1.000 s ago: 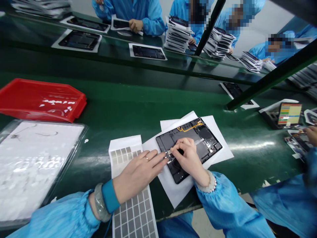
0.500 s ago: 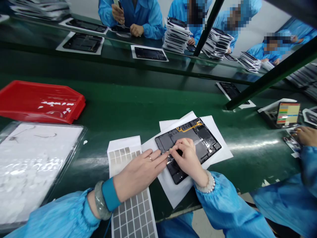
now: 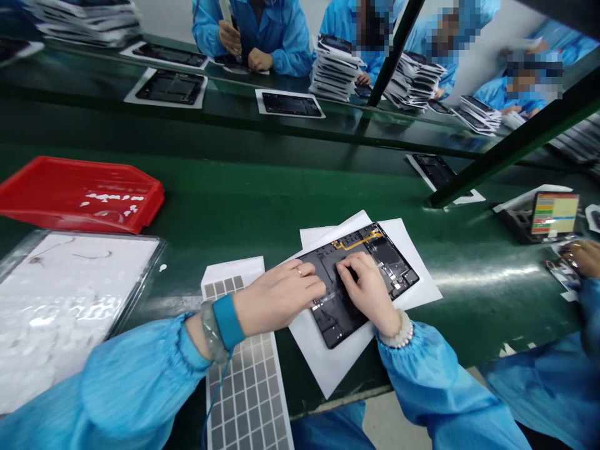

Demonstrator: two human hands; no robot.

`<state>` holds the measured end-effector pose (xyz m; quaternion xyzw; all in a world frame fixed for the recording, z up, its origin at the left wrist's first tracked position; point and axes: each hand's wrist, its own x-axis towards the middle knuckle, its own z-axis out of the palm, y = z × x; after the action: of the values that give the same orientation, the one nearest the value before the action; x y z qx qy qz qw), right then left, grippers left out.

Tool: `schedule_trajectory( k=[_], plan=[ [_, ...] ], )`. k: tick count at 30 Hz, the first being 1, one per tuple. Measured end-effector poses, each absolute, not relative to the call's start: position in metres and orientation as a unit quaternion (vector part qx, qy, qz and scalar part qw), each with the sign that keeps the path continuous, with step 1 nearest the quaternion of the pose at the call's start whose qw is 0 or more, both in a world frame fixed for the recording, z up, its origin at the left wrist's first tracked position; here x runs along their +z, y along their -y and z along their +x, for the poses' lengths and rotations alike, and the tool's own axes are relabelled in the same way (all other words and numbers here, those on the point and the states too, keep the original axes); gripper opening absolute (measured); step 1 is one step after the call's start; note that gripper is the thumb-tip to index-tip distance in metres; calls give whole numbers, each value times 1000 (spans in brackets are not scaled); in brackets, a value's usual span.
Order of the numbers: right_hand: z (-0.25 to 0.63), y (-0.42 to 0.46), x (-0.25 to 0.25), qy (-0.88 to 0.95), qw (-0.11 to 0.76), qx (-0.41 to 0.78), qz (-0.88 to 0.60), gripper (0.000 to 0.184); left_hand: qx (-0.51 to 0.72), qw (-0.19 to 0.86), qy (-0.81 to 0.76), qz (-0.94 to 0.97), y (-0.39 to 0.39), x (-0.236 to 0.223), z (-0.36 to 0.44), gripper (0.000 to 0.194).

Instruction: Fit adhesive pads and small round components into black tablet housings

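An opened tablet housing (image 3: 347, 312), black with an orange flex cable (image 3: 356, 242) along its far edge, lies tilted on white paper sheets (image 3: 323, 369). My left hand (image 3: 281, 294) reaches over the housing's left part, its fingers bent together and the tips near small metallic parts. Whatever those fingers hold, if anything, is hidden. Over the middle of the housing, my right hand (image 3: 365, 284) has thumb and forefinger pinched; I cannot make out anything between them. A sheet of grey square stickers (image 3: 248, 387) lies under my left wrist.
At the left are a red bin (image 3: 84, 194) with white scraps and a plastic-covered white sheet (image 3: 70, 300). A slanted green post (image 3: 506, 144) rises at the right. Near it stands a device with a lit screen (image 3: 555, 214), beside a co-worker's hand (image 3: 585, 257). More tablet housings (image 3: 290, 104) lie across the bench.
My left hand has gone from stretched flat to bent fingers and shifted slightly up and right. My right hand's pinch has moved away from the left fingertips, up and right over the housing.
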<state>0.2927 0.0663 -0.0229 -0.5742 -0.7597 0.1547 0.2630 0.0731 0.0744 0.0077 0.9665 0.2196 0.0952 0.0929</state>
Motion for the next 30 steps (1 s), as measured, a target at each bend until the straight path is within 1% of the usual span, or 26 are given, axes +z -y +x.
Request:
schedule_trajectory(
  k=[8, 11, 22, 23, 27, 28, 30],
  plan=[
    [292, -65, -23, 763, 254, 162, -572, 19, 83, 168, -214, 959, -85, 7, 75, 8],
    [292, -65, -22, 761, 252, 168, -573, 19, 79, 180, -222, 955, -86, 7, 74, 8],
    [291, -65, -21, 760, 252, 168, -575, 17, 81, 170, -211, 959, -87, 2, 73, 12],
    [291, -65, -21, 760, 252, 168, -575, 17, 81, 165, -211, 960, -89, 1, 71, 14],
    [291, -65, -21, 759, 252, 170, -576, 16, 84, 136, -240, 958, -98, 0, 63, 30],
    [291, -65, -21, 759, 252, 171, -576, 16, 89, 132, -247, 956, -99, 0, 62, 30],
    [291, -65, -21, 759, 253, 172, -575, 16, 103, 134, -246, 954, -97, 1, 60, 22]
  ],
)
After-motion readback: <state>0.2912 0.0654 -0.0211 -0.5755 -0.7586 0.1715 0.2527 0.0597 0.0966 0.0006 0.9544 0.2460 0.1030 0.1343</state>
